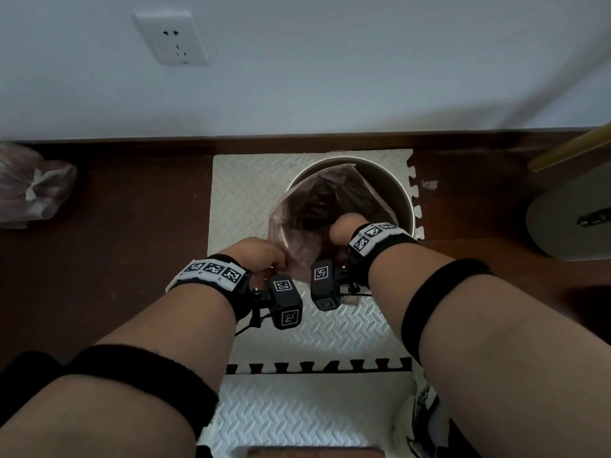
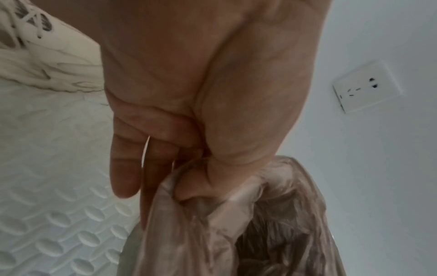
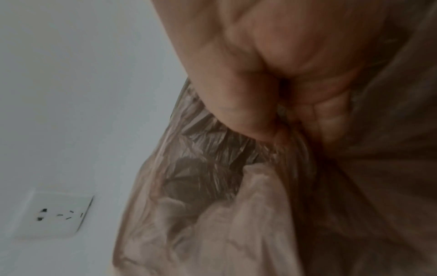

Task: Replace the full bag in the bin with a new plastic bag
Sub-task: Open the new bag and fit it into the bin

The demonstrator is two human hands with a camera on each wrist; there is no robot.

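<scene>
A round bin point(image 1: 401, 190) stands on a white foam mat point(image 1: 244, 193) near the wall. A thin pink plastic bag point(image 1: 307, 213) hangs open over the bin's mouth, its lower part inside. My left hand point(image 1: 264, 254) pinches the bag's near-left edge between thumb and fingers; the left wrist view shows the bag point(image 2: 236, 214) bunched under the thumb of my left hand point(image 2: 196, 188). My right hand point(image 1: 345, 226) grips the bag's right edge above the bin. In the right wrist view, my right hand point(image 3: 290, 121) has its fingers curled into the crumpled bag point(image 3: 212, 186).
A tied, filled pink bag point(image 1: 33, 186) lies on the dark wooden floor at far left. A wall socket point(image 1: 172, 38) sits on the white wall. A round grey base with a wooden pole point(image 1: 568, 150) stands at right. A shoe point(image 1: 429, 414) is at lower right.
</scene>
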